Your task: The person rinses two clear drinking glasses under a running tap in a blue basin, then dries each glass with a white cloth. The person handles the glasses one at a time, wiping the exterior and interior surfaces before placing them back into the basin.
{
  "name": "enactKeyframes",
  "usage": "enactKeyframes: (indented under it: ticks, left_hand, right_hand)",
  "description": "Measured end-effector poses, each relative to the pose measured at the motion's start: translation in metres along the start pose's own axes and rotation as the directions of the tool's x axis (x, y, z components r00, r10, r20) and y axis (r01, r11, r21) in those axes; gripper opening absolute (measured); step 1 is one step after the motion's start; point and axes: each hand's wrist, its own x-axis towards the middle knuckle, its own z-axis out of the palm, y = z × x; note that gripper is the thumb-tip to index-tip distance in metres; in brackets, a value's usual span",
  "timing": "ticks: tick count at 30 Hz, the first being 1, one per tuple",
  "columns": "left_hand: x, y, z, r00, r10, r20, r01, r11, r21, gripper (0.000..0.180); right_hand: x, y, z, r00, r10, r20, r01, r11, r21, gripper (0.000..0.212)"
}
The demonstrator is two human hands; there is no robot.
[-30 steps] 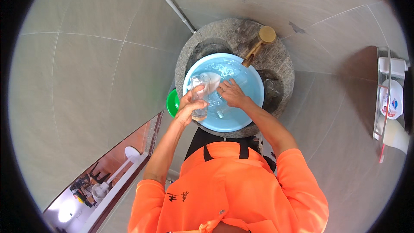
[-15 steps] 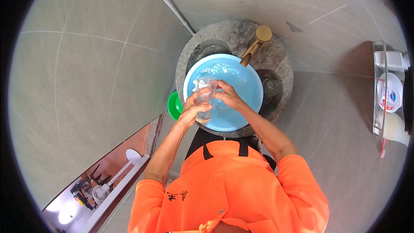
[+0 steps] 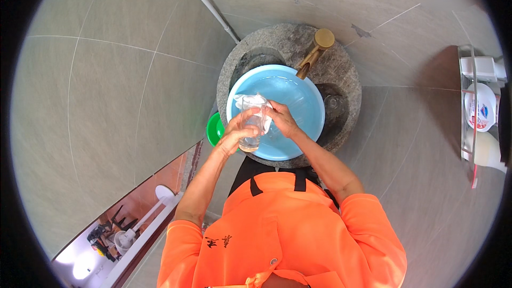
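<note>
A clear drinking glass [image 3: 250, 144] is tilted over the near left part of a light-blue basin [image 3: 304, 128] that contains water. My left hand [image 3: 233, 134] is wrapped round the glass from the left. On its other side, my right hand [image 3: 284, 119] pinches a white cloth [image 3: 268, 123] and presses it against the glass near the rim. Part of the cloth also shows behind the glass. The fingertips of my right hand are partly hidden by the cloth and glass.
The basin rests on a round grey stone sink [image 3: 346, 80], with a brass tap [image 3: 314, 56] at its far side. A green bowl [image 3: 214, 129] sits low at the left. On the right wall hangs a rack [image 3: 468, 106] with bottles; a white pipe [image 3: 205, 2] runs down the corner.
The water has calmed, with fewer bright ripples. More of the white cloth now shows between my right hand and the glass. Both hands stay in nearly the same place.
</note>
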Motion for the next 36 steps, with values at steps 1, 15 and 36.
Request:
enactKeyframes:
  ticks: [1, 15, 36]
  left_hand:
    - [-0.002, 0.000, 0.002, 1.000, 0.012, -0.004, -0.012, 1.000, 0.013, 0.070]
    - [-0.026, -0.023, -0.031, 0.998, 0.033, -0.059, -0.026, 0.994, 0.109, 0.071]
    - [-0.032, -0.010, -0.018, 0.989, 0.131, 0.071, -0.149, 0.849, 0.506, 0.079]
  right_hand:
    - [0.000, 0.003, -0.001, 0.999, -0.007, -0.050, 0.005, 1.000, -0.028, 0.033]
    - [-0.050, -0.058, -0.018, 0.926, -0.290, -0.242, 0.259, 0.954, -0.150, 0.028]
    - [-0.064, -0.113, -0.002, 0.993, 0.104, 0.058, -0.109, 0.990, 0.093, 0.037]
